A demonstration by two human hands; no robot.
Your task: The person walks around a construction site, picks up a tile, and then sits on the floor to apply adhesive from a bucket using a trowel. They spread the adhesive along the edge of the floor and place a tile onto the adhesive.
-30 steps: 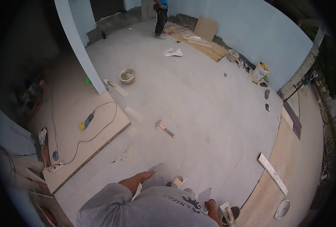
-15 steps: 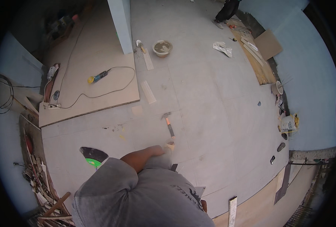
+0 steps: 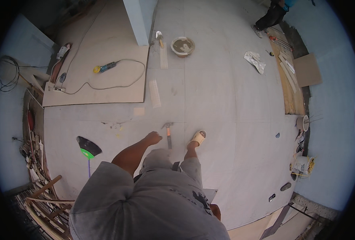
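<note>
My left hand (image 3: 154, 138), loosely closed with nothing visible in it, hangs left of a claw hammer (image 3: 168, 138) lying on the grey tiled floor (image 3: 257, 152). My right hand (image 3: 214, 211) shows only in part beside my torso, gripping a grey flat plate (image 3: 211, 194) that my body partly covers. My sandalled foot (image 3: 197, 138) steps forward to the right of the hammer. A broom with a green and black head (image 3: 88, 148) lies to the left.
A raised board (image 3: 97, 88) bears a corded grinder (image 3: 104, 67). Ahead are a mortar bowl (image 3: 182, 47), a trowel (image 3: 159, 38) and loose strips. A co-worker (image 3: 269, 18) stands by planks (image 3: 289, 80). Piled scrap wood (image 3: 45, 200) lines the left wall; buckets (image 3: 302, 165) line the right.
My view has swung leftward and I have stepped nearer the hammer. My left arm has swung forward, and the broom and scrap pile have come into view. The plate stays in my right hand.
</note>
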